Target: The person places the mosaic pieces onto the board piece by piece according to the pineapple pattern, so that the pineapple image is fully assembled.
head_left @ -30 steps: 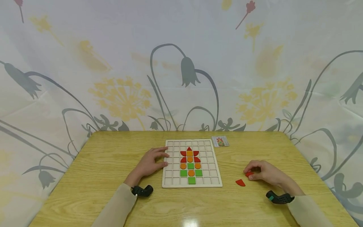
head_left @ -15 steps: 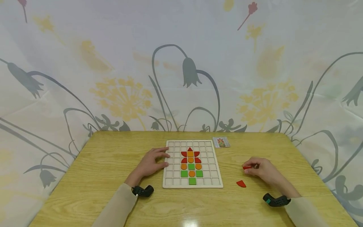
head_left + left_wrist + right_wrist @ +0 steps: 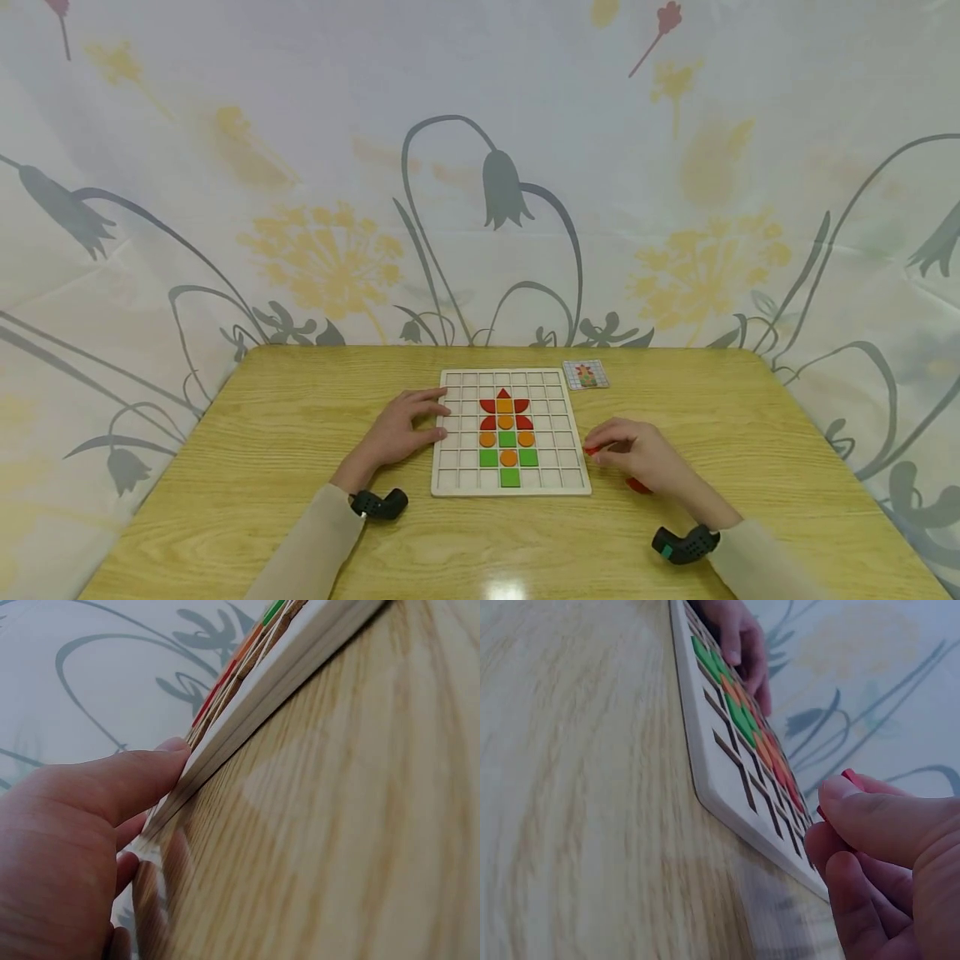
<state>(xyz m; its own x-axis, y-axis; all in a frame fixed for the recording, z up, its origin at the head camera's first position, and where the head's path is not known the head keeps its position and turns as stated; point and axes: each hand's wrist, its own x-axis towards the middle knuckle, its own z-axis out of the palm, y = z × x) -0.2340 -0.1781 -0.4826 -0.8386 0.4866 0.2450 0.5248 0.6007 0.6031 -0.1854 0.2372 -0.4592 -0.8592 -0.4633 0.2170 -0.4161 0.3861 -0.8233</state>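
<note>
A white grid board (image 3: 459, 477) lies mid-table, with red, orange and green tiles (image 3: 507, 438) set in its cells in a flower-like figure. My left hand (image 3: 397, 429) rests at the board's left edge, fingers spread; the left wrist view has the thumb (image 3: 169, 761) on the rim. Beside the board's right edge, my right hand (image 3: 637, 452) pinches a red tile (image 3: 592, 451) between thumb and fingers. Most of this tile is hidden by the fingers (image 3: 855, 892) in the right wrist view. Partly covered by the right hand, a second red tile (image 3: 639, 486) lies on the table.
A small picture card (image 3: 587, 374) with a similar coloured figure lies behind the board's back right corner. The wooden table (image 3: 300, 392) ends at a flower-printed cloth (image 3: 337, 208).
My right hand has lifted the red tile from the table and carried it left to the board's right edge. The left hand stays at the board.
</note>
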